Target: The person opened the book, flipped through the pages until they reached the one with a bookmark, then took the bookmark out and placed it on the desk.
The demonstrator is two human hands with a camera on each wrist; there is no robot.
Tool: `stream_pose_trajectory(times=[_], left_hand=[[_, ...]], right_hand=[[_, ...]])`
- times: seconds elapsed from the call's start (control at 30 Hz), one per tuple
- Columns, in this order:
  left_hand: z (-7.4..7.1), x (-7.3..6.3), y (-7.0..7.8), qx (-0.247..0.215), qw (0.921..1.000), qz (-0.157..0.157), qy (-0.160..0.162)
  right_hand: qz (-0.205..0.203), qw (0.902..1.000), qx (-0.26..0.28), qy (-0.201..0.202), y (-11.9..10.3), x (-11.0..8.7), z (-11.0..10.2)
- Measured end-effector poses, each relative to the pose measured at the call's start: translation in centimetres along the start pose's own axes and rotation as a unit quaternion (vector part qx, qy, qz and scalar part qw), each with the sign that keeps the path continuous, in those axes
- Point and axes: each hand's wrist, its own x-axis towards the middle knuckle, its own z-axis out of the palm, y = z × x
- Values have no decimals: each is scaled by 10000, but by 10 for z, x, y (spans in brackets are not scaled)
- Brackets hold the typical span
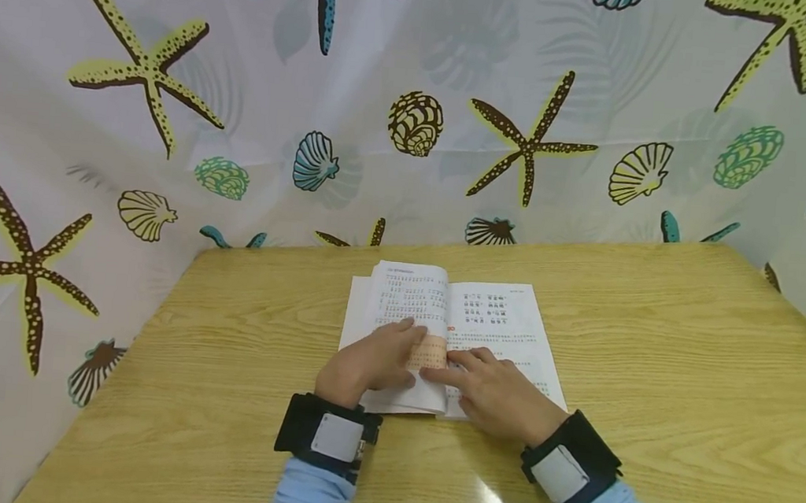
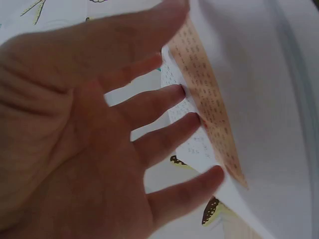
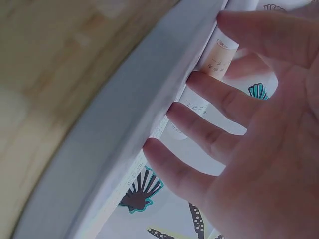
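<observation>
An open book [image 1: 505, 307] with printed text lies on the wooden table, its left pages bulging up near the spine. My left hand [image 1: 376, 360] rests on the left page, fingers spread and fingertips touching the paper beside an orange text block [image 2: 207, 89]. On the right page lies my right hand [image 1: 499, 389], its fingertips pressing near the spine. The right wrist view shows those fingers [image 3: 189, 159] apart and fairly straight against the paper. Neither hand pinches a page that I can make out.
The wooden table [image 1: 664, 367] extends around the book on both sides. Behind it hangs a pale cloth [image 1: 394, 188] printed with starfish and shells. Each wrist wears a black strap [image 1: 571, 464] with a pale device, above blue sleeves [image 1: 313, 493].
</observation>
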Motion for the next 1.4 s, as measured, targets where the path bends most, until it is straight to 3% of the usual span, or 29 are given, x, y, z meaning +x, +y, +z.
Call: stream_pose_trajectory(times=[0.07, 0.13, 0.33, 0.6, 0.83, 1.2, 1.3, 1.4], left_hand=[[4, 2, -1, -188, 9987, -242, -405], [6, 3, -1, -231, 9979, -350, -489], [7, 3, -1, -318, 9980, -321, -434], [5, 1, 2, -489, 9975, -369, -354], [4, 0, 2, -579, 9970, -399, -316], [4, -1, 2, -619, 9965, -468, -323], [4, -2, 2, -627, 9963, -480, -326], [4, -2, 3, -630, 9963, -485, -328]], right_hand=[[13, 10000, -14, -7, 0, 0, 0], [27, 10000, -32, -9, -1, 1, 0], [135, 9998, -108, 21, 0, 0, -1], [1084, 9940, -163, -61, 22, -7, -13], [1634, 9862, 202, -179, 52, -20, -23], [1767, 9834, 413, -60, 69, -29, -24], [2072, 9767, 527, -178, 70, -29, -24], [2564, 9637, 623, -412, 74, -31, -25]])
